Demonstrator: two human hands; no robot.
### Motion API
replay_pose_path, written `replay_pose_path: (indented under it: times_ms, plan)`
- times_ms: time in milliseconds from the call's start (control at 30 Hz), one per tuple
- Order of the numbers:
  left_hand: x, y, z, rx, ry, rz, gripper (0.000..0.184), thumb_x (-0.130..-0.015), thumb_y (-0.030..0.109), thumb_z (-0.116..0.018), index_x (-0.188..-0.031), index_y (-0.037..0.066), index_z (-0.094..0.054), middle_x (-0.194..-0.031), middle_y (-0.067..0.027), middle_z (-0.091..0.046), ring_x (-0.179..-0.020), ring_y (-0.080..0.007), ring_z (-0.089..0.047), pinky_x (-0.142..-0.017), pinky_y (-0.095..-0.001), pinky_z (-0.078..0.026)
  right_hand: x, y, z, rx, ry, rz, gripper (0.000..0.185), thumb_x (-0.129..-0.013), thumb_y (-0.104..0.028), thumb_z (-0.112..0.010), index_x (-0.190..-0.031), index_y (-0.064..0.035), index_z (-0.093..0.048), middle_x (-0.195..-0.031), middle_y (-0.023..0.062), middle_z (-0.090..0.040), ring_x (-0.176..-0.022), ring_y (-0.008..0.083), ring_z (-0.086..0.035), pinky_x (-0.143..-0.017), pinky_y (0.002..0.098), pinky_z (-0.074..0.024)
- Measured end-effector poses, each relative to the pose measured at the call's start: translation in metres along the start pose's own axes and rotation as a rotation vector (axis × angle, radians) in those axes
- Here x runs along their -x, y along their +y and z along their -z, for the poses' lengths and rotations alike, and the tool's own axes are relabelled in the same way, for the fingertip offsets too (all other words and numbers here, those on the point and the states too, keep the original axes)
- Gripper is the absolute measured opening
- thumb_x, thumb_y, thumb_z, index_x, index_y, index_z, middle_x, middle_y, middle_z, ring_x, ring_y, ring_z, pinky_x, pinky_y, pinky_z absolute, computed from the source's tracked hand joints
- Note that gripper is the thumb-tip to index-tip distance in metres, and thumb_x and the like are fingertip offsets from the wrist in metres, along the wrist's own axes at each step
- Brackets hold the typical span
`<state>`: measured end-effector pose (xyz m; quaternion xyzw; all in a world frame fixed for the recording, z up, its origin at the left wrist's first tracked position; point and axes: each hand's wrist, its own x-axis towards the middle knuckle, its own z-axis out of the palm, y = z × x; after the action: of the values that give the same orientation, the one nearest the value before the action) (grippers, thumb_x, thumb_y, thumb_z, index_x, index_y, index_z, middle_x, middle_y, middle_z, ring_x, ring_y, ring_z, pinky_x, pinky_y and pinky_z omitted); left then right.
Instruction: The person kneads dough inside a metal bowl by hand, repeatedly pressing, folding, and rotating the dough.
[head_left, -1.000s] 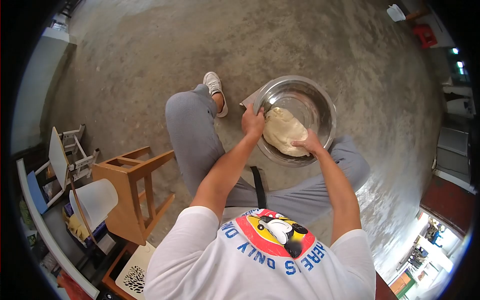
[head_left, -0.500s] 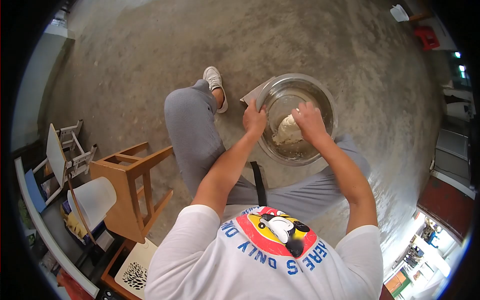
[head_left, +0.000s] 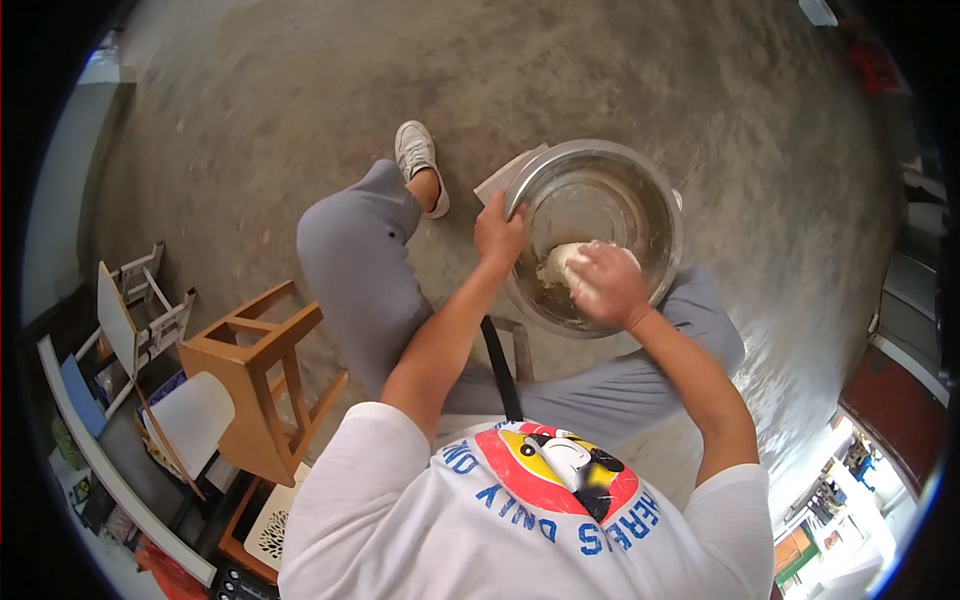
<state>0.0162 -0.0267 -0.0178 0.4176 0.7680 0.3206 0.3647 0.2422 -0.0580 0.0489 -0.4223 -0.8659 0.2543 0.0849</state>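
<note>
A round steel basin (head_left: pixel 668 235) rests between my legs, its inside smeared with pale residue. My left hand (head_left: pixel 499 236) is closed on the basin's left rim, with the thumb over the edge. In the lower half of the basin lies a pale lump of dough (head_left: pixel 562 262). My right hand (head_left: pixel 608 286) presses onto the dough from the right, its fingers bent over it and slightly blurred. Part of the dough is hidden under that hand.
A light flat board or box (head_left: pixel 508 172) shows beneath the basin's upper left. On the left lies a wooden stool (head_left: pixel 262 335), with a white plastic bin (head_left: pixel 196 420) and a folding step stool (head_left: pixel 152 300) beside it. Concrete floor (head_left: pixel 480 60) stretches ahead.
My right hand has moved toward me over the dough, which has gone from a long upright shape to a shorter, folded lump. My left hand stays on the rim. The view shifted slightly.
</note>
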Motion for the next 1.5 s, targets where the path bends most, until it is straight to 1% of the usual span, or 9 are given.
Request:
replay_pose_path:
  times_ms: [200, 367, 500, 733, 867, 1033, 1233, 1433, 1500]
  plan:
    - [-0.001, -0.004, -0.005, 0.048, -0.014, 0.001, 0.023, -0.089, 0.02, -0.069, -0.097, 0.003, -0.054, -0.085, -0.0244, -0.064, -0.084, -0.0473, -0.061, -0.068, -0.051, -0.046, -0.028, 0.012, -0.039, 0.115, 0.109, 0.15, 0.045, -0.066, -0.032, -0.071, -0.109, -0.017, -0.07, -0.12, 0.0108, -0.063, -0.117, 0.0339, -0.057, -0.103, 0.055, -0.0406]
    - [-0.003, -0.004, -0.008, 0.076, 0.019, -0.044, 0.025, -0.089, 0.021, -0.07, -0.096, 0.003, -0.053, -0.084, -0.0245, -0.063, -0.082, -0.0473, -0.061, -0.067, -0.0504, -0.046, -0.088, 0.017, -0.06, 0.153, 0.232, 0.197, 0.026, -0.062, -0.034, -0.069, -0.078, -0.0138, -0.065, -0.082, 0.0094, -0.058, -0.084, 0.0315, -0.059, -0.084, 0.0509, -0.0469]
    - [0.001, -0.004, -0.004, 0.082, -0.01, -0.011, 0.025, -0.091, 0.025, -0.069, -0.098, 0.004, -0.056, -0.085, -0.0237, -0.065, -0.083, -0.046, -0.062, -0.068, -0.0492, -0.047, -0.123, 0.02, -0.076, 0.228, 0.255, 0.027, 0.021, -0.068, -0.033, -0.066, -0.074, -0.0134, -0.063, -0.079, 0.0095, -0.06, -0.078, 0.0301, -0.058, -0.074, 0.0478, -0.0457]
    - [0.024, -0.003, 0.006, -0.074, 0.148, 0.126, 0.039, -0.09, 0.035, -0.071, -0.111, 0.002, -0.063, -0.091, -0.0225, -0.069, -0.089, -0.0413, -0.066, -0.077, -0.0456, -0.05, -0.134, 0.007, -0.067, 0.267, 0.034, -0.222, 0.031, -0.086, -0.042, -0.061, -0.094, -0.0135, -0.069, -0.098, 0.0096, -0.068, -0.1, 0.0309, -0.063, -0.095, 0.0549, -0.0434]
    - [0.027, -0.02, -0.002, 0.096, 0.04, 0.062, 0.039, -0.09, 0.036, -0.068, -0.107, 0.002, -0.063, -0.097, -0.0239, -0.068, -0.095, -0.0432, -0.064, -0.081, -0.0483, -0.05, -0.114, -0.004, -0.038, 0.208, -0.128, -0.24, 0.04, -0.094, -0.045, -0.056, -0.11, -0.0105, -0.066, -0.11, 0.0099, -0.068, -0.114, 0.0291, -0.062, -0.111, 0.0644, -0.0298]
    - [-0.015, -0.001, 0.008, -0.026, -0.026, 0.057, 0.035, -0.09, 0.034, -0.068, -0.107, 0.003, -0.063, -0.099, -0.0236, -0.069, -0.096, -0.0437, -0.064, -0.081, -0.0485, -0.05, -0.054, -0.026, -0.031, 0.185, 0.07, -0.1, 0.016, -0.08, -0.026, -0.065, -0.079, -0.01, -0.061, -0.094, 0.0149, -0.062, -0.089, 0.0304, -0.059, -0.085, 0.0464, -0.044]
    - [-0.025, 0.0, 0.005, -0.063, 0.026, -0.014, 0.035, -0.089, 0.034, -0.071, -0.095, 0.001, -0.059, -0.083, -0.0226, -0.066, -0.081, -0.0429, -0.064, -0.07, -0.047, -0.047, -0.026, -0.03, -0.057, 0.214, 0.427, 0.007, 0.021, -0.068, -0.024, -0.063, -0.084, -0.0103, -0.058, -0.096, 0.0103, -0.058, -0.09, 0.0285, -0.058, -0.091, 0.0488, -0.0433]
    - [-0.025, -0.006, -0.002, -0.056, 0.023, -0.026, 0.03, -0.093, 0.03, -0.069, -0.096, 0.001, -0.059, -0.073, -0.0187, -0.062, -0.065, -0.0335, -0.061, -0.064, -0.0428, -0.046, -0.055, -0.007, -0.085, 0.193, 0.286, 0.004, 0.026, -0.067, -0.028, -0.062, -0.086, -0.0112, -0.06, -0.084, 0.011, -0.059, -0.084, 0.0301, -0.059, -0.086, 0.0493, -0.0451]
    - [-0.024, -0.002, -0.002, -0.066, -0.008, 0.009, 0.031, -0.092, 0.031, -0.069, -0.095, 0.002, -0.058, -0.082, -0.0228, -0.065, -0.078, -0.0418, -0.063, -0.067, -0.0483, -0.047, -0.076, -0.001, -0.088, 0.208, 0.255, -0.046, 0.025, -0.066, -0.029, -0.062, -0.084, -0.0113, -0.059, -0.082, 0.0112, -0.059, -0.082, 0.0304, -0.059, -0.081, 0.0489, -0.0453]
